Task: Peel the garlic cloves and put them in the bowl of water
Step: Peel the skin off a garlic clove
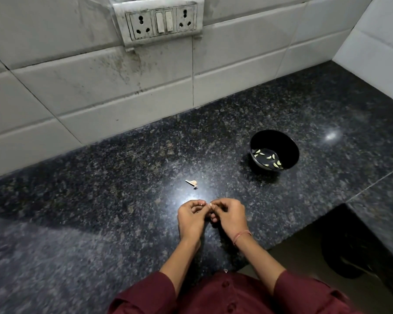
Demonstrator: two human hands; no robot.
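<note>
Left hand [191, 215] and right hand [229, 214] together pinch one garlic clove [209, 206] at the fingertips, low over the surface [123, 177] near its front edge.

Risk: the clove may slip from the pinch and roll off that edge or the notched right corner.

The bowl [290, 143], holding peeled cloves [268, 157], sits right-rear. The approach to it is open, and a peel scrap [192, 182] lies left of it.
</note>
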